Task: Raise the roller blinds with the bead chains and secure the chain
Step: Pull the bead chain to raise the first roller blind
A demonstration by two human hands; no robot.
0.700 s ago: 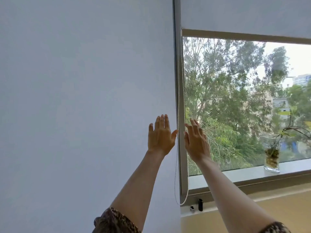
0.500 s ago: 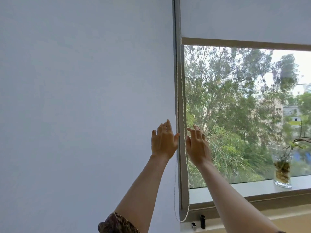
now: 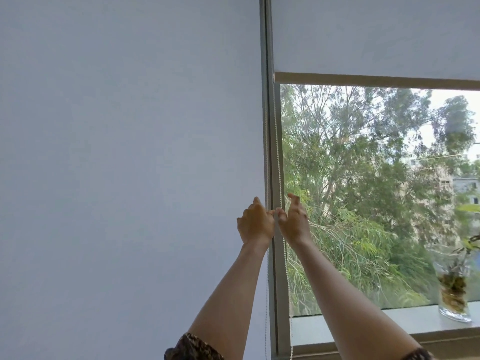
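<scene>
Left hand and right hand, spread flat before, now pinch chain strands beside frame. Pull on blind likely next.

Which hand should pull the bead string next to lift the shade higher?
Probably the right hand. It is curled by the right strand of the bead chain, which hangs beside the half-raised right blind. The left hand sits at the other strand. Which strand lifts the blind cannot be seen.

Left hand and right hand each pinch a bead chain strand beside the half-raised blind.
</scene>
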